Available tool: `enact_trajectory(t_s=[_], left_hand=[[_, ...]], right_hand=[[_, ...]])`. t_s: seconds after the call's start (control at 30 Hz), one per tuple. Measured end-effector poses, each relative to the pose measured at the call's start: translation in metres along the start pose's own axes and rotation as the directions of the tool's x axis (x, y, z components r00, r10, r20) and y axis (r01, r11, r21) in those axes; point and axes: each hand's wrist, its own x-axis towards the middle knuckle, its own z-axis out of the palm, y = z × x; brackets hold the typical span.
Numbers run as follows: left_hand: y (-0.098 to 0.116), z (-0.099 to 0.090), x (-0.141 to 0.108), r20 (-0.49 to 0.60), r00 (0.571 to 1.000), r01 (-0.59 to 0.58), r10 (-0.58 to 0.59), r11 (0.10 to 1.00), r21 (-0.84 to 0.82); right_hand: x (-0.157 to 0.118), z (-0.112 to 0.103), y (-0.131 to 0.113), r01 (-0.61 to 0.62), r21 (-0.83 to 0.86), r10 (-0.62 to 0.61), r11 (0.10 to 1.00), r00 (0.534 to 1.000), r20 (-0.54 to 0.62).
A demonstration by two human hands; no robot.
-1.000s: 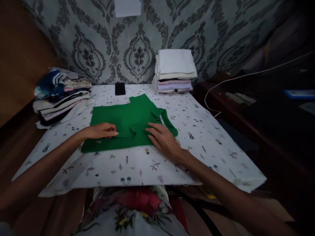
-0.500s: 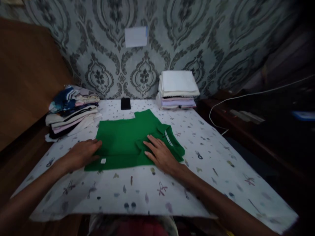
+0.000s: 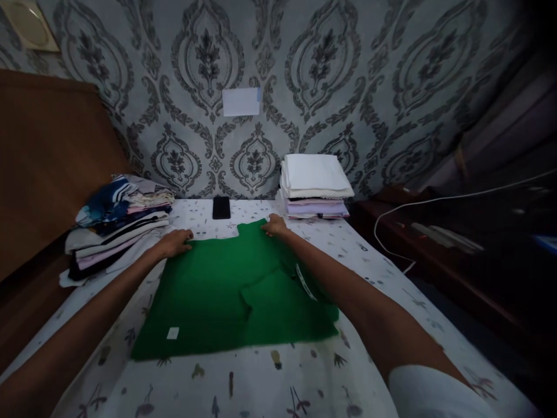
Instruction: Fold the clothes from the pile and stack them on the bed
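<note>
A green collared shirt [image 3: 209, 290] lies on the patterned white cloth, one side folded inward. Near its lower left is a small white tag [image 3: 173, 333], and a white neck label strip [image 3: 306, 283] shows at the collar, which my right forearm partly covers. My left hand [image 3: 176, 242] has its fingers curled on the shirt's far left corner, at the hem. At the far sleeve's edge, my right hand [image 3: 275, 225] pinches the fabric with fingers closed.
Piled clothes [image 3: 122, 226] stand at the left, beside a brown wooden panel [image 3: 52, 162]. A black phone [image 3: 221, 208] lies near the wall. Folded white and lilac clothes [image 3: 317, 186] are stacked at the back right. A white cable [image 3: 391, 212] runs along the right side.
Both hands have moved away from me to the shirt's far edge. My right hand left the collar area and closed on the sleeve. The shirt appears nearer and the view has tilted up.
</note>
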Motion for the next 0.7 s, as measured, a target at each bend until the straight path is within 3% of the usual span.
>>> enact_trajectory(t_s=[0.13,0.27,0.3,0.37,0.43,0.53,0.7], left_hand=[[0.0,-0.005,-0.008,0.014,0.999,-0.042,0.042,0.999,0.003],[0.002,-0.008,-0.043,-0.215,0.958,-0.172,0.192,0.979,0.11],[0.004,-0.006,-0.054,-0.255,0.939,-0.199,0.232,0.968,0.15],[0.007,-0.001,-0.075,-0.264,0.921,-0.229,0.287,0.946,0.229],[0.01,0.007,-0.09,-0.216,0.924,-0.246,0.316,0.922,0.298],[0.014,0.016,-0.102,-0.143,0.94,-0.245,0.311,0.903,0.352],[0.016,0.019,-0.103,-0.223,0.946,-0.148,0.234,0.927,0.344]], right_hand=[[-0.003,-0.005,-0.001,0.001,0.058,0.001,0.998,1.0,-0.023],[-0.047,-0.033,0.006,0.136,0.136,-0.126,0.981,0.989,-0.082],[-0.064,-0.04,0.013,0.215,0.129,-0.203,0.968,0.974,-0.101],[-0.102,-0.049,0.03,0.426,0.036,-0.42,0.904,0.901,-0.111],[-0.138,-0.052,0.05,0.555,-0.129,-0.56,0.822,0.828,-0.011],[-0.175,-0.047,0.071,0.554,-0.335,-0.539,0.762,0.83,0.144],[-0.187,-0.043,0.069,0.519,-0.404,-0.534,0.753,0.841,0.083]])
